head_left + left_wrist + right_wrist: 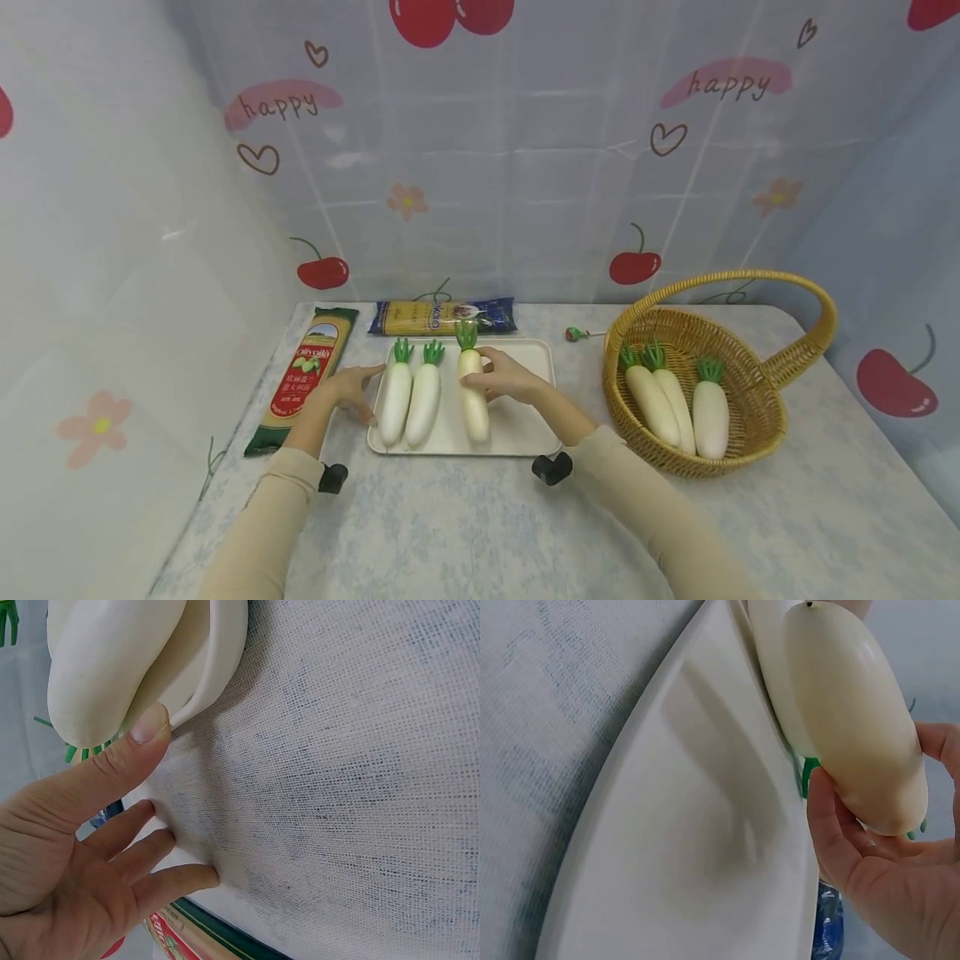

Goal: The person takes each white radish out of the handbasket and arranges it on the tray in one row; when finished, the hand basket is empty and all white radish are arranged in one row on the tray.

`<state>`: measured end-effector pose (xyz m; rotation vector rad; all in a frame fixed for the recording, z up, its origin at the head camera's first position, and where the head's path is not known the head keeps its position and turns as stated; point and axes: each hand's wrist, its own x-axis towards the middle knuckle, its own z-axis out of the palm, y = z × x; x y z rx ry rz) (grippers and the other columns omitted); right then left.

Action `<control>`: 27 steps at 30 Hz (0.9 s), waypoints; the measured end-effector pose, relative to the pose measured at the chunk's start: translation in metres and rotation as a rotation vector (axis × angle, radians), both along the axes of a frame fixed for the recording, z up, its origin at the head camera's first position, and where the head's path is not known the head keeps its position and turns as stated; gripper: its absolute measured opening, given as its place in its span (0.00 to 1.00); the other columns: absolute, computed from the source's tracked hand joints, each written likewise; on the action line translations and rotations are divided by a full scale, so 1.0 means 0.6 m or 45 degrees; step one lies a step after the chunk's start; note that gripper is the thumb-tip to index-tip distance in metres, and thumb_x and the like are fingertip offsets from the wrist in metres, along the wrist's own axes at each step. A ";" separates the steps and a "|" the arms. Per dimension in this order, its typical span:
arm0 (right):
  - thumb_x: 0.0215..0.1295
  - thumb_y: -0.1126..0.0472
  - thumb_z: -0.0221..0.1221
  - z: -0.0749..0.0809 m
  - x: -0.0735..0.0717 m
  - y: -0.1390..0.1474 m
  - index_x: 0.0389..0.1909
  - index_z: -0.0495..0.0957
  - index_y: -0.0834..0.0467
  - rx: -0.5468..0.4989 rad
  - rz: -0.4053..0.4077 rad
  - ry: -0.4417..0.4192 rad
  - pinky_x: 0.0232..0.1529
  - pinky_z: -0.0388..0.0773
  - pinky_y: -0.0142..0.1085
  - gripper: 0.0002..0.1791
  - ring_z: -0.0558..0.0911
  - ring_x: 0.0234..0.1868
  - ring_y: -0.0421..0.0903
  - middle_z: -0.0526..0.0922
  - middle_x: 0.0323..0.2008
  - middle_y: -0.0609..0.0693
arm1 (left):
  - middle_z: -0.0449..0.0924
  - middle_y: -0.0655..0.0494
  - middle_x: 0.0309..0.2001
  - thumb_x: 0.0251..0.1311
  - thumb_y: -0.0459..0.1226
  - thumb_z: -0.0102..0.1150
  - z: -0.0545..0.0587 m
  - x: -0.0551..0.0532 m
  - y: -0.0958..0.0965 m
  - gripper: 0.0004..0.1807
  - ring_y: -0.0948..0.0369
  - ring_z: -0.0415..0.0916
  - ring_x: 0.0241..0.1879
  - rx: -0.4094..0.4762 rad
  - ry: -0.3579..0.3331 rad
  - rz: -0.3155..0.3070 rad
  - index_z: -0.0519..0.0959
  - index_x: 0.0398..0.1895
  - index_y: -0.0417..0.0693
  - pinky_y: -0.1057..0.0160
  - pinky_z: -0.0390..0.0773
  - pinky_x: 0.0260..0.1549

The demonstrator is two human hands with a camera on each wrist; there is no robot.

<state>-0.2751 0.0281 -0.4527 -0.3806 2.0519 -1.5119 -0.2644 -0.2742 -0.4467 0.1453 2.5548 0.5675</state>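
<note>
One radish [474, 414] pinched in your right hand [508, 377] over the tray [519, 433], your left hand [348, 390] spread at its left edge, "Olivoilà" packet [303, 373] partly behind your arm, blue-ended packet [420, 317] with hard-to-read lettering, curtain [480, 125] printed "happy"

A: Held item?
B: Cream-white radish [473, 400], green leafy top pointing away from the person. Right hand [510, 379] grips it near the leafy end, over the tray.
A: Tray [521, 427]?
B: White, shallow, raised rim, rounded corners, flat on the table. Left hand [348, 389], fingers spread, thumb at its left edge.
A: Others in it?
B: Two white radishes [396, 406], side by side at the left end, green tops also pointing away.
</note>
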 end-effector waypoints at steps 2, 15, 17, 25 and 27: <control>0.60 0.57 0.60 -0.008 -0.002 -0.010 0.70 0.52 0.64 0.002 -0.023 -0.026 0.39 0.83 0.43 0.42 0.80 0.45 0.52 0.75 0.51 0.65 | 0.62 0.30 0.64 0.32 0.36 0.80 0.000 0.001 -0.001 0.59 0.38 0.60 0.63 -0.005 0.007 -0.017 0.55 0.72 0.43 0.45 0.69 0.57; 0.56 0.56 0.62 -0.027 0.004 -0.059 0.65 0.58 0.69 0.082 -0.209 0.020 0.38 0.82 0.41 0.40 0.79 0.40 0.50 0.75 0.47 0.63 | 0.63 0.30 0.63 0.33 0.37 0.80 0.004 0.000 -0.005 0.60 0.38 0.61 0.63 -0.009 0.027 -0.078 0.54 0.72 0.42 0.45 0.69 0.58; 0.56 0.55 0.62 -0.026 0.005 -0.064 0.64 0.59 0.70 0.092 -0.225 0.031 0.38 0.82 0.41 0.40 0.79 0.40 0.50 0.74 0.48 0.64 | 0.63 0.30 0.63 0.33 0.37 0.80 0.004 0.000 -0.005 0.60 0.38 0.60 0.63 -0.011 0.022 -0.076 0.54 0.72 0.42 0.45 0.68 0.58; 0.55 0.52 0.63 -0.026 0.006 -0.080 0.67 0.56 0.70 0.173 -0.254 0.061 0.40 0.81 0.40 0.44 0.76 0.49 0.54 0.69 0.57 0.66 | 0.62 0.30 0.64 0.33 0.37 0.79 0.006 0.001 -0.004 0.60 0.38 0.59 0.64 0.002 0.016 -0.065 0.54 0.72 0.42 0.44 0.67 0.59; 0.55 0.51 0.63 -0.027 0.006 -0.084 0.67 0.56 0.69 0.199 -0.256 0.068 0.38 0.81 0.39 0.45 0.76 0.49 0.55 0.69 0.58 0.66 | 0.62 0.30 0.64 0.33 0.37 0.80 0.006 0.001 -0.004 0.60 0.38 0.59 0.64 -0.002 0.019 -0.064 0.54 0.72 0.42 0.44 0.67 0.58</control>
